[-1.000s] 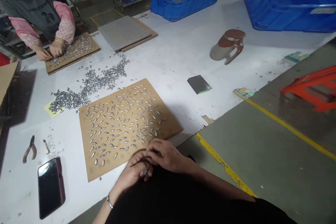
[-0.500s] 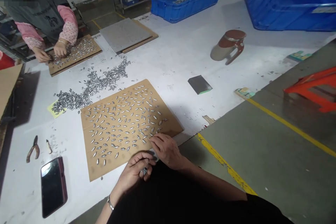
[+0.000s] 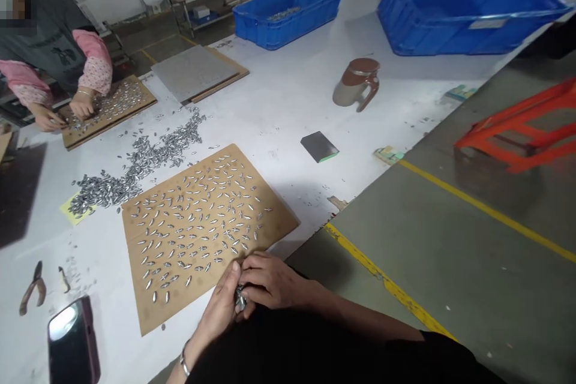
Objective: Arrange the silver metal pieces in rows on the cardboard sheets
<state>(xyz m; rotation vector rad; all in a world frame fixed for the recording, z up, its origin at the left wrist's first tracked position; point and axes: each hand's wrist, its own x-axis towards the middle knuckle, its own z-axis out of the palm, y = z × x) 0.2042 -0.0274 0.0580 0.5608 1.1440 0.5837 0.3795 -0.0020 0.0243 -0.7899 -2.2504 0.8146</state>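
Several small silvery spindle-shaped metal pieces (image 3: 241,298) sit cupped in my left hand (image 3: 218,303), its fingers curled around them. My right hand (image 3: 270,281) meets it at the near edge of the cardboard sheet (image 3: 150,317). Its fingers are bent in against those pieces; whether a piece is pinched between the fingertips is hidden. Across the cardboard, many similar metal pieces (image 3: 191,234) lie spread apart in loose rows. Beyond its far left edge, a heap of the same pieces (image 3: 105,189) lies on the white tabletop, partly over a yellow paper (image 3: 71,210).
Pliers (image 3: 33,288) and a phone (image 3: 72,342) lie at left. A dark block (image 3: 319,147), a brown-lidded mug (image 3: 355,84) and blue crates (image 3: 288,15) stand farther back. Another person's hands (image 3: 83,105) work over a second board (image 3: 74,139). An orange stool (image 3: 517,126) stands right.
My right hand has left the cardboard's near edge and come to my left hand, closing over the pieces there. The camera view has turned slightly right.
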